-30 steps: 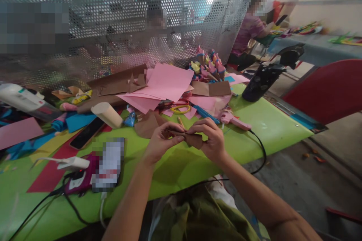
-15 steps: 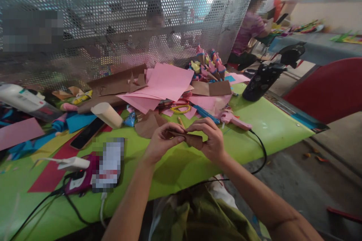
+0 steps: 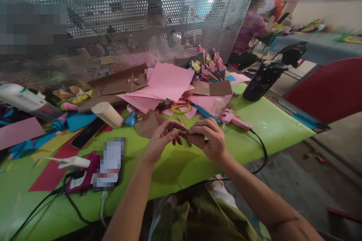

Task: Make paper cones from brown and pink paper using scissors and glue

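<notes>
Above the green tabletop, a small rolled piece of brown paper [image 3: 184, 134] is held between both hands. My left hand [image 3: 161, 139] pinches its left end between thumb and fingers. Around the right part of the paper my right hand [image 3: 211, 139] is closed, with its fingertips on the upper edge; much of the paper is hidden by these fingers. Just behind the hands lie a thin yellowish stick [image 3: 181, 121] and a rounded sheet of brown paper [image 3: 148, 124]. A pink glue gun [image 3: 236, 121] rests to the right of my right hand.
Pink sheets [image 3: 171, 83] and brown cardboard [image 3: 121, 79] cover the back. Small paper cones [image 3: 210, 66] stand beyond them. A dark tumbler [image 3: 263, 83] is at right, a cardboard tube [image 3: 106, 115] at left. A phone [image 3: 110, 163] and cables lie front left. Another person [image 3: 249, 34] sits far right.
My right hand's fingers have moved left and closed further over the brown paper, so less of it shows. My left fingers have shifted, with some now visible below the thumb.
</notes>
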